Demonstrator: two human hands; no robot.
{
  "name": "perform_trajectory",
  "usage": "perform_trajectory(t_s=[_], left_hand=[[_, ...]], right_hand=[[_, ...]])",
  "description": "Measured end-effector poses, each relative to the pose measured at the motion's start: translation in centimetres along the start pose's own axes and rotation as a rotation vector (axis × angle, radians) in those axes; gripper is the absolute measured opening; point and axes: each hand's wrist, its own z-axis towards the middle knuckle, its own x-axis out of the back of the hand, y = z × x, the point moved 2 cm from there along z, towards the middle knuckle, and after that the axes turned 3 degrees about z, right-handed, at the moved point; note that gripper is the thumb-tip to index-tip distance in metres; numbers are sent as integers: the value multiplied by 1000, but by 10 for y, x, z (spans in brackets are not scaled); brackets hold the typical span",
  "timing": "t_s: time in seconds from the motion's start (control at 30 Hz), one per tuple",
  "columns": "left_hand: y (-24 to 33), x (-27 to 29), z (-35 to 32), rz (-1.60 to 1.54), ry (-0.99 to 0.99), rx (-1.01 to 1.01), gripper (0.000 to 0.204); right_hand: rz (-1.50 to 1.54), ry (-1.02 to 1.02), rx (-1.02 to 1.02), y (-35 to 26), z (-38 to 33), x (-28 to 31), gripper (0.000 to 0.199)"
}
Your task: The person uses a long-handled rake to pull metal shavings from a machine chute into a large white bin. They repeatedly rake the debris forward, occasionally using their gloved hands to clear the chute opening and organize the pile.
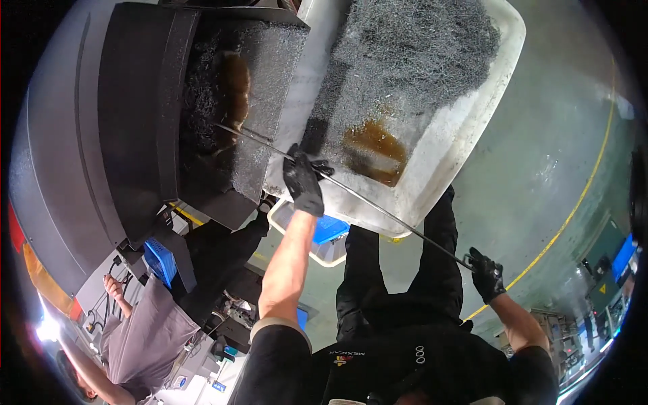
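My left hand (303, 179), in a black glove, is closed around a long thin metal rod (386, 213) near its middle. My right hand (486, 275), gloved the same way, grips the rod's near end at the lower right. The far tip of the rod reaches into a dark machine chute (280, 88), among wet metal shavings (201, 111) and beside a patch of brown liquid. To its right stands a white bin (466, 145) with a large heap of grey metal shavings (422, 50) at the far side and brown fluid pooled at its near end.
The machine's dark housing (135, 101) rises on the left. At the lower left is another person (148, 324) in a grey shirt, one arm raised. A small tub (329, 255) holding something blue sits below the bin. Yellow-lined green floor (540, 182) lies to the right.
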Motion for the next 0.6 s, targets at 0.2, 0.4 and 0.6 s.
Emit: perform_trajectory(t_s=[0.2,0.4,0.6], left_hand=[[22,83,116,157,139,71,26],[-41,71,65,425,168,-98,30],[-52,77,41,273,140,-233,39]], right_hand=[[550,-312,47,-88,61,12,40],[422,-550,-281,-59,12,33,34],[398,-107,102,-12,10,20,37]])
